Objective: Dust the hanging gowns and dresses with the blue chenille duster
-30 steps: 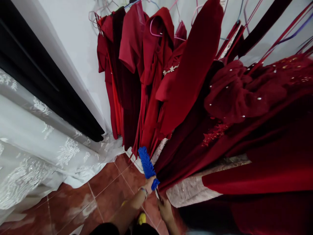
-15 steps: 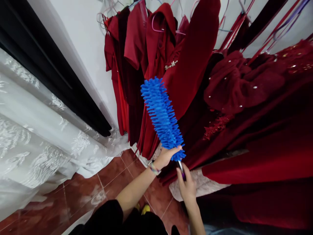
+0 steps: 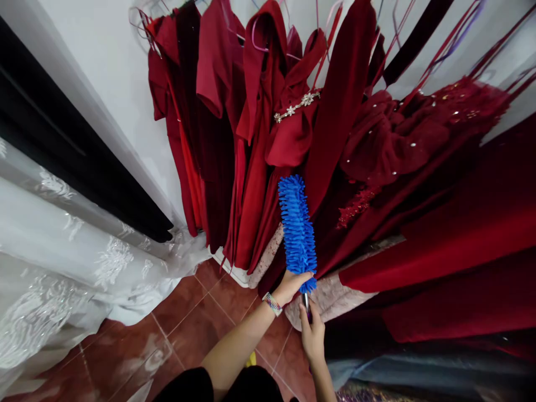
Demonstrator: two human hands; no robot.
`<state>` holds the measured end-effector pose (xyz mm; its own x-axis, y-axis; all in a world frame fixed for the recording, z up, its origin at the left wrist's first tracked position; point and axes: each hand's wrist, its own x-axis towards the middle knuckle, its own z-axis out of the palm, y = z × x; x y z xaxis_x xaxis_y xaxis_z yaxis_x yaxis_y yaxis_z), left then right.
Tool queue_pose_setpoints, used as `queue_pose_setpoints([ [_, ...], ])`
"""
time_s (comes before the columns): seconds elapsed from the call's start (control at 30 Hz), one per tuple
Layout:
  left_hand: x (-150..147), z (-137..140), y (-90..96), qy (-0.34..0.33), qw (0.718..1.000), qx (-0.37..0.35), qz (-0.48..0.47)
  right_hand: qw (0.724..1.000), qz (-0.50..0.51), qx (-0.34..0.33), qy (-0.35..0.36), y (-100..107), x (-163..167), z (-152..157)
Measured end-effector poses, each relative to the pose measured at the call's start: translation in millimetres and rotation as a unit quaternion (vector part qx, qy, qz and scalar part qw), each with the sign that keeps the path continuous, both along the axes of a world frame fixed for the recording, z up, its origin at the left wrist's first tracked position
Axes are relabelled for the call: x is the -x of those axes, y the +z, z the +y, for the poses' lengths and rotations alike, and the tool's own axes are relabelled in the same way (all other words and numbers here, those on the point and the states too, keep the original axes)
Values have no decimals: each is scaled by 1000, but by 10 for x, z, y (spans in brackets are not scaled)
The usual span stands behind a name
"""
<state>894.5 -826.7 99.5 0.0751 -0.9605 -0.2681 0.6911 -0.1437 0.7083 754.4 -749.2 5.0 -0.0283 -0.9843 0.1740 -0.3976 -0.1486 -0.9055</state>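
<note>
A blue microfibre duster (image 3: 296,223) with a fluffy head points up and away from me, in front of hanging dark red dresses (image 3: 251,223). My left hand (image 3: 292,286), with a woven bracelet at the wrist, is closed around the lower end of the fluffy head. Just below it, my right hand (image 3: 312,329) grips the short metal and dark handle. The duster's tip is close to the dresses beneath a bodice with a jewelled belt (image 3: 297,107); whether it touches the fabric I cannot tell.
White lace gowns (image 3: 104,262) and a long black garment (image 3: 84,134) hang on the left. More red gowns (image 3: 439,262) spread across the right. Reddish tiles (image 3: 201,315) cover the floor, with a yellow shoe (image 3: 251,359) under me. A white wall (image 3: 113,72) stands behind.
The duster has swung more upright, its tip moving right and lower, away from the bodice with the jewelled belt. Both hands keep their hold and the view has shifted slightly.
</note>
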Motion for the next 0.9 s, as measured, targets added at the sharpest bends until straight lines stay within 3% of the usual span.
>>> queue_pose_setpoints([
  [0.3, -142, 212, -430, -7, 999, -20, -43, 998, -1, -56, 11, -240, -147, 294],
  [0.5, -280, 474, -802, 2, 990, -133, -44, 994, 20, -105, 21, -368, -250, 600],
  [0.6, -339, 674, -903, 21, 987, -154, -41, 991, 25, -127, 38, -408, -317, 800],
  [0.73, -495, 847, -788, 74, 986, -149, -24, 990, 17, -121, 71, -296, -462, 908],
  [0.9, -829, 600, -203, 164, 983, -66, -51, 992, 25, -47, 118, 287, -746, 530],
])
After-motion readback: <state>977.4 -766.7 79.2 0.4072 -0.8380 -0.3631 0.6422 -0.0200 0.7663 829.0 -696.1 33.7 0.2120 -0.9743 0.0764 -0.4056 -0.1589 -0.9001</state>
